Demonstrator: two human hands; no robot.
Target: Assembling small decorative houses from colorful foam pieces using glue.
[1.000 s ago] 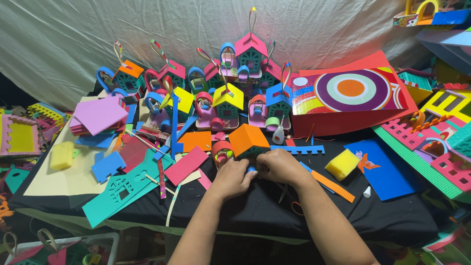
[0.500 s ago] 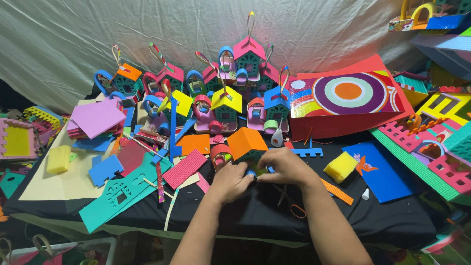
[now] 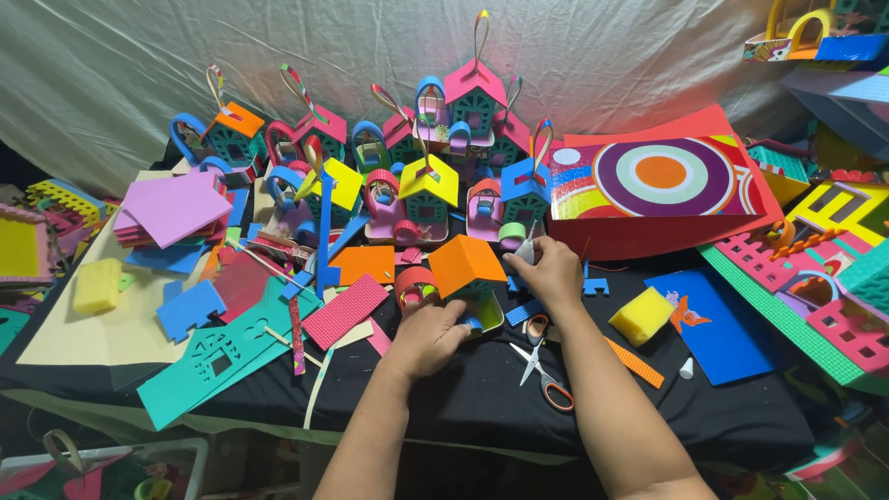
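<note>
The work surface was a table covered with black cloth (image 3: 482, 398), crowded with coloured foam craft parts. The left hand (image 3: 428, 338) was laid on the cloth at the 6 o'clock side of a small foam house with an orange folded roof (image 3: 465, 264); its fingers were curled loosely and touched the house's base, though whether anything was pinched could not be told. The right hand (image 3: 554, 273) was placed at 3 o'clock of the same house, fingers half closed about a small white object (image 3: 525, 250), the identity of which could not be determined. The orange-roofed house was therefore located between the two hands, at the centre of the table.

A pair of scissors with orange handles (image 3: 544, 370) was lying open on the cloth at 5 o'clock of the house, just beside the right forearm. A yellow sponge block (image 3: 641, 316) was found at 3 o'clock of the right hand, next to a blue foam sheet (image 3: 718, 324). A row of finished foam houses with ribbon loops (image 3: 435, 139) was stacked at 12 o'clock, none of them seen to hold any contents. A teal foam sheet with house-shaped cut-outs (image 3: 222, 356) was positioned at 9 o'clock, beside a pink textured strip (image 3: 344, 311).
</note>
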